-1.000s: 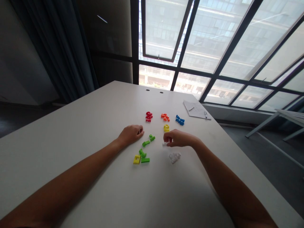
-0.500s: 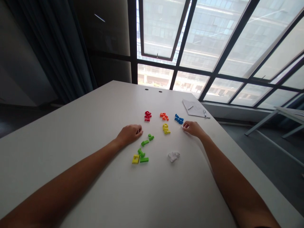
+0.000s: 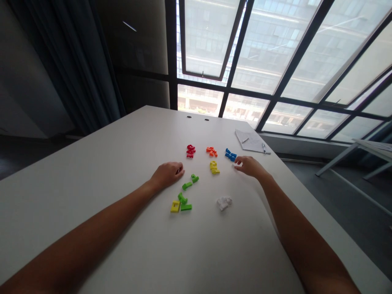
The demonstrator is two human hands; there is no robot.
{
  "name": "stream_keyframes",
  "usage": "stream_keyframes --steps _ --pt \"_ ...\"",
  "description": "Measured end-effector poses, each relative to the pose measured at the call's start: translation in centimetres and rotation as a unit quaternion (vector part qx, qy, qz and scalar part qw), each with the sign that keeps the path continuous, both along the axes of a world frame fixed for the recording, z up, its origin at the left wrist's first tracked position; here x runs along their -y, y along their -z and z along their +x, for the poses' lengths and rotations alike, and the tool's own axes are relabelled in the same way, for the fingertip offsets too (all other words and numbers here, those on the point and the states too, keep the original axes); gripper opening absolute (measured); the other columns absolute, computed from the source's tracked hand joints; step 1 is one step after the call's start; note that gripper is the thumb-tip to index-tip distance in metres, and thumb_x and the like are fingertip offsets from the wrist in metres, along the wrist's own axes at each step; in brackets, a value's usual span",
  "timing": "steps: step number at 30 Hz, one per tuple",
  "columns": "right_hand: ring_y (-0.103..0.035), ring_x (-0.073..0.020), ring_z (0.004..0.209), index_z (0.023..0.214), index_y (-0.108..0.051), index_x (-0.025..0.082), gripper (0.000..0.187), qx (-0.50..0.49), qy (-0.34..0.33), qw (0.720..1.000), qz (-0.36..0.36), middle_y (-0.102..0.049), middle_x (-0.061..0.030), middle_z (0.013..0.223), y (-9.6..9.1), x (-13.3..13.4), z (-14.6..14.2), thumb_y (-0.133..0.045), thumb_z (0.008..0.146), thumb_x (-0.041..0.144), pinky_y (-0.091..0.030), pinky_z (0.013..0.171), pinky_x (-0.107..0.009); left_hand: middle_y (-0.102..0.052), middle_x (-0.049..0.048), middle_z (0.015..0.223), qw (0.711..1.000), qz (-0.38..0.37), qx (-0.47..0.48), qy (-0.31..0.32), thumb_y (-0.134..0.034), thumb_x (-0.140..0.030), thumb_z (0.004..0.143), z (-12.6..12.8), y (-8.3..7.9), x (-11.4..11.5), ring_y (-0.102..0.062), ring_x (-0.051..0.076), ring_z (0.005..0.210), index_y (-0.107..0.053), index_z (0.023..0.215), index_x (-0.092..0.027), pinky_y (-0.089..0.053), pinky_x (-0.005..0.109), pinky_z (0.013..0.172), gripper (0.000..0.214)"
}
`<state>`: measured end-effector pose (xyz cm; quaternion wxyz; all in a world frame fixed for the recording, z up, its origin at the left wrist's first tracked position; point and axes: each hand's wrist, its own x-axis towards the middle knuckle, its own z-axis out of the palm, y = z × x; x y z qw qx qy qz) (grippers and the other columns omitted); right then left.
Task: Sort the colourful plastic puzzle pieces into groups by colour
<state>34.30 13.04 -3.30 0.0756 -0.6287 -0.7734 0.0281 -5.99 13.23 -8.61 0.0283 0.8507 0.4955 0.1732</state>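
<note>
My left hand (image 3: 168, 174) rests on the table with its fingers curled in, and nothing shows in them. It lies left of several green plastic pieces (image 3: 187, 185). My right hand (image 3: 248, 165) has thumb and forefinger slightly apart around a small white piece (image 3: 234, 165) on the table. Just beyond that hand are several blue pieces (image 3: 230, 154). Between the hands sits a cluster of yellow pieces (image 3: 214, 168). A lone yellow square piece (image 3: 175, 206) lies beside the nearest green ones. Closer to me is a pile of white pieces (image 3: 224, 203).
Red pieces (image 3: 190, 151) and orange pieces (image 3: 211, 151) lie in groups farther back on the white table (image 3: 128, 143). Paper (image 3: 251, 141) with pens on it is at the right edge. Windows stand behind, and another table (image 3: 373, 149) is at the right.
My right thumb and forefinger have parted slightly at the small white piece. My left hand and the coloured groups have stayed in place.
</note>
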Motion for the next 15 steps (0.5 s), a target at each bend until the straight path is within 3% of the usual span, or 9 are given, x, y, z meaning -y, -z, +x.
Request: stream_keyframes --steps 3,8,11,15 --pt "-0.067 -0.0195 0.081 0.095 -0.073 0.022 0.014 -0.005 -0.05 0.999 -0.02 -0.075 -0.0045 0.095 -2.1 0.7 -1.5 -0.064 0.088 0.031 -0.047 0.073 -0.029 -0.069 0.003 0.084 1.0 -0.004 0.001 0.001 -0.047 -0.042 0.094 0.0 -0.1 0.1 -0.061 0.02 0.076 -0.062 0.086 -0.023 -0.035 0.031 0.062 0.025" --pt "-0.068 -0.0187 0.083 0.099 -0.072 0.023 0.018 -0.032 -0.154 0.968 -0.195 -0.074 -0.0031 0.094 -4.9 3.2 -5.0 -0.069 0.085 0.034 -0.05 0.071 -0.028 -0.069 0.003 0.085 1.0 -0.009 0.003 -0.002 -0.046 -0.042 0.094 0.1 -0.1 0.1 -0.061 0.02 0.076 -0.062 0.087 -0.024 -0.036 0.03 0.063 0.026" --pt "-0.068 -0.0185 0.085 0.106 -0.071 0.023 0.03 -0.016 -0.194 0.938 -0.288 -0.074 -0.0021 0.096 -5.7 4.6 -6.8 -0.077 0.078 0.034 -0.049 0.071 -0.026 -0.069 0.0028 0.084 1.0 -0.009 0.002 -0.002 -0.046 -0.043 0.094 0.0 -0.1 0.1 -0.061 0.02 0.076 -0.062 0.086 -0.024 -0.036 0.03 0.063 0.026" --pt "-0.067 -0.0189 0.084 0.109 -0.071 0.023 0.045 0.056 -0.209 0.914 -0.343 -0.073 -0.0011 0.096 -5.4 5.4 -8.3 -0.085 0.068 0.037 -0.045 0.067 -0.025 -0.069 0.0032 0.084 1.0 -0.009 -0.002 -0.004 -0.045 -0.043 0.094 0.0 -0.2 0.2 -0.061 0.02 0.076 -0.062 0.087 -0.024 -0.037 0.031 0.062 0.027"
